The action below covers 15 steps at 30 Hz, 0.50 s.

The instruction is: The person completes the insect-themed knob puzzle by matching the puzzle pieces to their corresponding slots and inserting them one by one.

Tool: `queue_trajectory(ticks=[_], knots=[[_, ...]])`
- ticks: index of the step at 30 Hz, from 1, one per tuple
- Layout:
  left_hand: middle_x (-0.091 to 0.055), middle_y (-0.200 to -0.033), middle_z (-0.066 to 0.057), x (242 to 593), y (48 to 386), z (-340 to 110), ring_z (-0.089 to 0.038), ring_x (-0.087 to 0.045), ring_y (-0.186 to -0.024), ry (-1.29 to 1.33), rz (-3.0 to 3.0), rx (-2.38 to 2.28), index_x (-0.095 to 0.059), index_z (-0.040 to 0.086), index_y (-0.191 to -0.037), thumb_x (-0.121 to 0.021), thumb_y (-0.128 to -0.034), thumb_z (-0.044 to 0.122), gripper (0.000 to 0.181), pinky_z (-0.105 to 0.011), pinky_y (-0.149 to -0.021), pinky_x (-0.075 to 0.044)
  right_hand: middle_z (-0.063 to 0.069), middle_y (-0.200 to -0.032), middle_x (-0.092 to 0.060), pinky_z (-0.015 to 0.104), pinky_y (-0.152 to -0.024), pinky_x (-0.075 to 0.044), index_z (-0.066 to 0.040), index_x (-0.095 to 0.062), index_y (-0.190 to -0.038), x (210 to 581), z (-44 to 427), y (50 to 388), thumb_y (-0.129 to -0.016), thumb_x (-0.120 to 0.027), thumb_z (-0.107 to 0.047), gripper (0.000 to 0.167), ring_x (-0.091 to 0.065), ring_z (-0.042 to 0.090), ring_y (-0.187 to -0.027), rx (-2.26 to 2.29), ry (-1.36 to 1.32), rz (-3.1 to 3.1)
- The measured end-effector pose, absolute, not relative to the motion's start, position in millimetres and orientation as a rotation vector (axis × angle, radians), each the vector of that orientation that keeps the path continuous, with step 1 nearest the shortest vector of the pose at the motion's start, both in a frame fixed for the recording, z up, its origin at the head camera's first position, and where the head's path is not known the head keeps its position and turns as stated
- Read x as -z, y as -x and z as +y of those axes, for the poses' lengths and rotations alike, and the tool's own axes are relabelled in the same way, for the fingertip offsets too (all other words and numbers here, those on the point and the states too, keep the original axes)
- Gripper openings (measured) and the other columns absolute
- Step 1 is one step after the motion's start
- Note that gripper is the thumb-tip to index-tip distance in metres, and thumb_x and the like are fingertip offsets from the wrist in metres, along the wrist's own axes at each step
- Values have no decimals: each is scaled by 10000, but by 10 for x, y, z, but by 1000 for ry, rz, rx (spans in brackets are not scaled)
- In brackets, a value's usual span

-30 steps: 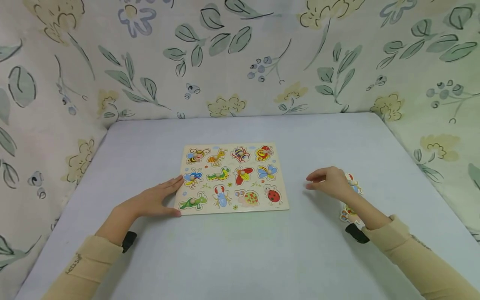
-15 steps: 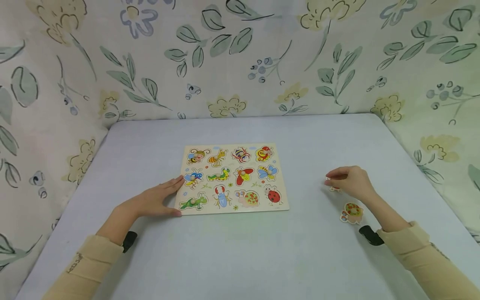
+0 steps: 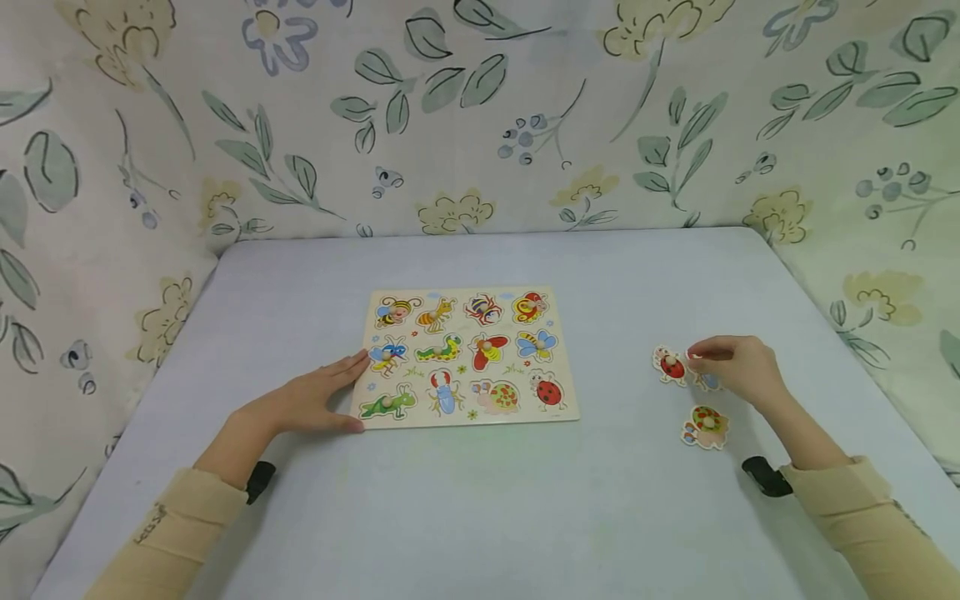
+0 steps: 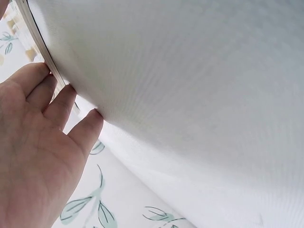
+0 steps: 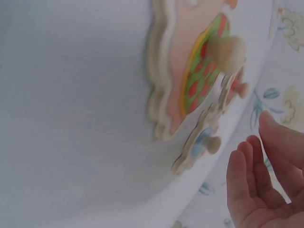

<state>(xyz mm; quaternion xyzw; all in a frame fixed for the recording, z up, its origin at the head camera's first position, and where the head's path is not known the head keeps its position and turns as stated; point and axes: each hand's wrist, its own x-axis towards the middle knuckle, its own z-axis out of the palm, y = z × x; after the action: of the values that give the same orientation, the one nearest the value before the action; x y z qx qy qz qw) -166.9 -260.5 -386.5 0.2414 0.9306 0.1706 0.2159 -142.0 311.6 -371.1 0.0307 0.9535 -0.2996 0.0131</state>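
Observation:
A wooden insect peg puzzle board (image 3: 450,422) lies on the white table. My left hand (image 3: 300,404) rests beside its left edge, with fingertips touching the edge in the left wrist view. At the right, a ladybug piece (image 3: 669,365), a snail piece (image 3: 705,427) and a stag beetle piece (image 3: 707,381) lie flat. My right hand (image 3: 738,367) hovers over the beetle piece and partly hides it in the head view. In the right wrist view, thumb and fingers stand apart with nothing between them, short of the beetle's wooden knob (image 5: 211,144).
Several knobbed pieces, such as the grasshopper (image 3: 387,404), sit in the board. Its bottom row also shows beetle, snail and ladybug pictures without knobs. Floral cloth (image 3: 480,125) rises behind the table (image 3: 480,517) and along its sides.
My right hand has moved to the right over the loose pieces, uncovering first the snail piece, then the ladybug piece. My left hand has stayed at the board's edge.

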Motion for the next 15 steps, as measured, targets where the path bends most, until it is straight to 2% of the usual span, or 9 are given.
queue_trajectory(ticks=[6, 9, 11, 15], knots=[[-172, -1593, -191, 3878, 1672, -2612, -437, -182, -1430, -676, 2582, -477, -226, 2, -1528, -702, -796, 587, 1051, -630, -1101, -228, 261, -999, -692, 329, -667, -437, 103, -658, -1097, 3753, 3217, 1424, -885, -713, -131, 320, -584, 431, -989, 949, -210, 2963], [-172, -1593, -190, 3884, 1672, -2616, -436, -183, -1430, -680, 2585, -478, -227, 1, -1528, -701, -795, 591, 1054, -629, -1102, -227, 288, -1044, -669, 314, -660, -449, 115, -637, -1120, 3768, 3254, 1428, -886, -719, -179, 385, -573, 441, -998, 944, -245, 2931], [-172, -1594, -187, 3888, 1674, -2620, -433, -182, -1431, -684, 2584, -479, -225, 2, -1528, -698, -795, 595, 1055, -628, -1103, -226, 280, -1042, -670, 294, -645, -450, 119, -630, -1127, 3781, 3285, 1436, -880, -728, -214, 425, -582, 411, -961, 934, -265, 2908], [-169, -1597, -177, 3886, 1674, -2621, -421, -178, -1436, -684, 2584, -481, -219, 11, -1532, -693, -799, 599, 1053, -622, -1106, -226, 193, -943, -705, 275, -606, -445, 121, -631, -1124, 3807, 3343, 1459, -866, -744, -260, 473, -582, 259, -809, 927, -292, 2859]])
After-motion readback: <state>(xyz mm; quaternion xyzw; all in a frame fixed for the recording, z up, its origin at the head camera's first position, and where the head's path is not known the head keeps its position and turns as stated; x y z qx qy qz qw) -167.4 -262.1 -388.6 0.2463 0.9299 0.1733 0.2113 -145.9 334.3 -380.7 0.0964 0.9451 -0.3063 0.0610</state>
